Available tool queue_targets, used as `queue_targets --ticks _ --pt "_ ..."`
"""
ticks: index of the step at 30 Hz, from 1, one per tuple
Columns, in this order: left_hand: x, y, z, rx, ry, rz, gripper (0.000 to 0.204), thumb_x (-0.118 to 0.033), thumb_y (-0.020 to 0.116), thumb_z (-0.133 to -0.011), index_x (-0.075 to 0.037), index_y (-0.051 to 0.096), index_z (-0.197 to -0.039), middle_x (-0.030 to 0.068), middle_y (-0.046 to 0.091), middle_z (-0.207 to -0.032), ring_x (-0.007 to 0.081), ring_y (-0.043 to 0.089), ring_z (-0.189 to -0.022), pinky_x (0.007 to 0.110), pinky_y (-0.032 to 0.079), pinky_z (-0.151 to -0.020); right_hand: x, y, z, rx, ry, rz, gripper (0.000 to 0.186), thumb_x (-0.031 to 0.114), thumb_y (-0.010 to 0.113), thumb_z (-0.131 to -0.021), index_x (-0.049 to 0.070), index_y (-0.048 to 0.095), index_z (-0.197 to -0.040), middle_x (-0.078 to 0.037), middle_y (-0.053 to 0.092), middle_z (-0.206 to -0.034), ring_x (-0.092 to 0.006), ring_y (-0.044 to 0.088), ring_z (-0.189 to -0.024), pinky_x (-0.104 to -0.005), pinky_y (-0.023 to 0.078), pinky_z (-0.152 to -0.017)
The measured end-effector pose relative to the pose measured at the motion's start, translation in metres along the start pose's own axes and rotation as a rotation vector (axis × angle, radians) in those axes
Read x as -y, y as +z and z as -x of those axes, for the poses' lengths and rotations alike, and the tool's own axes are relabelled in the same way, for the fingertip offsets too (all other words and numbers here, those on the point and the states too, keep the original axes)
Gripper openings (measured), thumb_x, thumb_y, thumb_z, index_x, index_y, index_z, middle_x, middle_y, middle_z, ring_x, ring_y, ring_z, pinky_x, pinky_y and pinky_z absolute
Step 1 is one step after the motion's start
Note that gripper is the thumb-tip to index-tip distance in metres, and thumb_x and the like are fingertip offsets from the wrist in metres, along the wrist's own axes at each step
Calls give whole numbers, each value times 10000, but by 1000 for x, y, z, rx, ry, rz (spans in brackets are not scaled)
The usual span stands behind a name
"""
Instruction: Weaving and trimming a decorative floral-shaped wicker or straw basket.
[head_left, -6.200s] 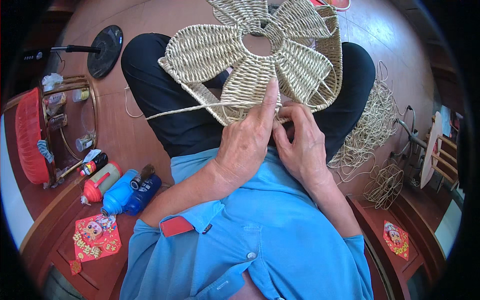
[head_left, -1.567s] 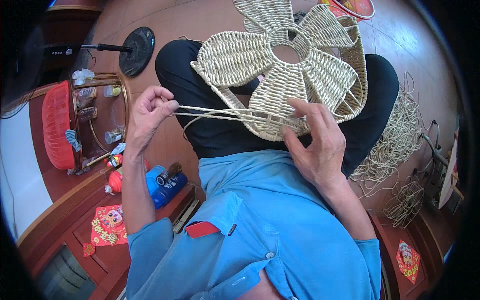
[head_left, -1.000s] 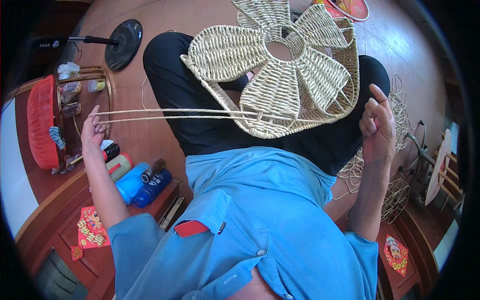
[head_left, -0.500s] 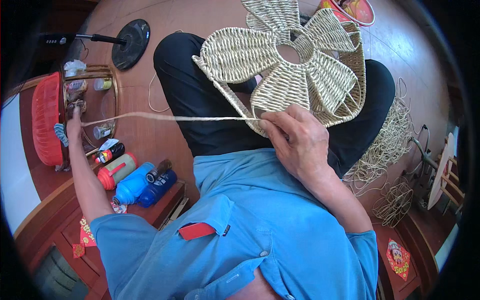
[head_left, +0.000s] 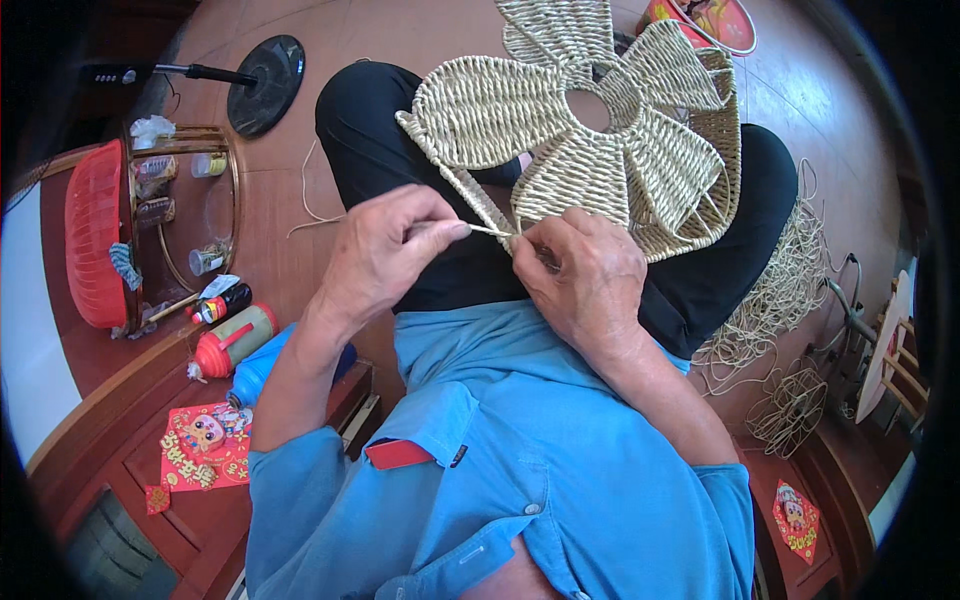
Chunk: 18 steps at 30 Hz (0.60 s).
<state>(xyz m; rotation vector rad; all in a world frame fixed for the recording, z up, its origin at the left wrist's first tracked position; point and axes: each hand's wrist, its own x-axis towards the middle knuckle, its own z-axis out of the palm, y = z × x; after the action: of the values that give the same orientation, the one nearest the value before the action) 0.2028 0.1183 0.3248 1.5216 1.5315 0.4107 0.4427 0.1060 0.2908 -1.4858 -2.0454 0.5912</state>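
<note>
Left hand [head_left: 395, 240] has come in from far left of the basket [head_left: 490, 110] to just off its lower-left edge. The cord [head_left: 488, 231], strung out long half a second ago, now shows only as a short run between the hands. Right hand [head_left: 590, 280] hasn't left that edge. Basket sits across the lap, petal face up, roughly unmoved.

Grip: left thumb and forefinger nipped together on the cord. Right thumb and fingertips also closed on it where it meets the basket edge; can't tell if the rim's in that pinch too.

Doing it well, my read: left holds the cord flat, untwisted, lightly taut; right pins the crossing so nothing slackens. Pull evenly; a hard tug could skew the basket edge.

Around the basket, left to right: red plastic tub [head_left: 95, 240] far left, then a rack [head_left: 236, 190] with jars, thermos [head_left: 230, 342] lower left, fan base [head_left: 265, 87] upper left. Rack and thermos could catch a wide left pull. Loose strand [head_left: 318, 217] on the floor nearer the basket's left: snag risk. Cord heap [head_left: 765, 290] lower right, coil [head_left: 790, 410] below that; both clear of the hands.
</note>
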Motion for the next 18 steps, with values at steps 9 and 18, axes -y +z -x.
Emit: queue_targets --ticks 9,18 --pt "-13 36 -15 -83 295 -214 227 -140 649 -1059 6 771 -1184 107 729 -837 192 703 -701 336 561 -673 1 2 4 -9 2 25 193 237 850 -867 93 730 -820 -83 659 -768 -303 702 -720 -452 542 -676" --pt "-13 17 -27 522 -280 476 280 -181 513 -1124 -16 596 -1334 -27 612 -741 15 472 -507 212 360 -440 0 -8 15 5 -15 -19 111 125 763 -980 75 756 -1079 -110 670 -831 -320 712 -706 -446 571 -652"
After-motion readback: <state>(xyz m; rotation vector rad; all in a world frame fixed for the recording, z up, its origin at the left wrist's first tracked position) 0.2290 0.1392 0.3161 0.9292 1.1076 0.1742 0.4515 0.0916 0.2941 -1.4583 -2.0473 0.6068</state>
